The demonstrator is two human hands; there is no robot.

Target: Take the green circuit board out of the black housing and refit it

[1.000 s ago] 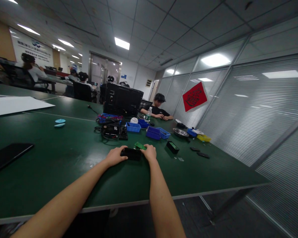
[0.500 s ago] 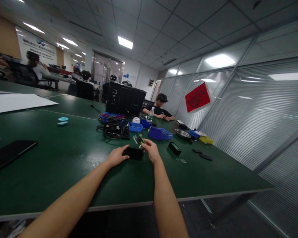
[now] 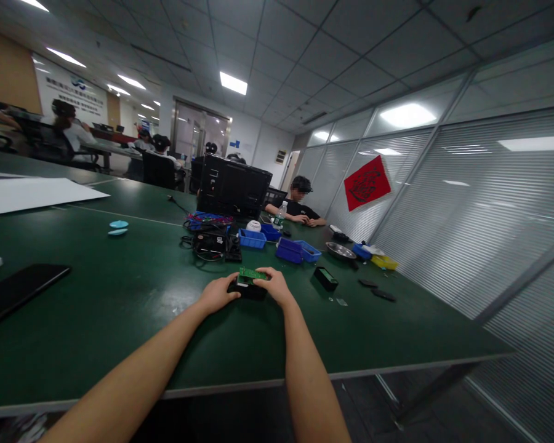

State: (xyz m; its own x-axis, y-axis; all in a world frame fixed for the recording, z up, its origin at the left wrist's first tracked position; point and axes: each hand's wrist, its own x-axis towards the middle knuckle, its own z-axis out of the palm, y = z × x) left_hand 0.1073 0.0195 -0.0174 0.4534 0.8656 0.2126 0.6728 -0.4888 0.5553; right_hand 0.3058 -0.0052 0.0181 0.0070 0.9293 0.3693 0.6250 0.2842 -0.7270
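A small black rectangular case [image 3: 252, 291] rests on the green table near its middle. My left hand [image 3: 218, 294] grips the left end of this case between thumb and fingers. Between the thumb and fingers of my right hand [image 3: 276, 285] is a green circuit board [image 3: 250, 274], held nearly flat just over the case. I cannot tell whether the board touches the case's rim. A similar black case with a green board in it [image 3: 325, 278] stands to the right of my hands.
Beyond my hands lie a black power unit with cables [image 3: 210, 244], blue bins [image 3: 252, 238], a baseball [image 3: 253, 226] and a monitor [image 3: 234, 184]. At right are a metal bowl [image 3: 340, 250], flat black pieces [image 3: 383, 295] and a yellow tray [image 3: 385, 263]. Another person [image 3: 300, 200] sits across.
My right hand has turned the circuit board from a tilted, upright pose to nearly flat and brought it over the case. My left hand stays on the case.
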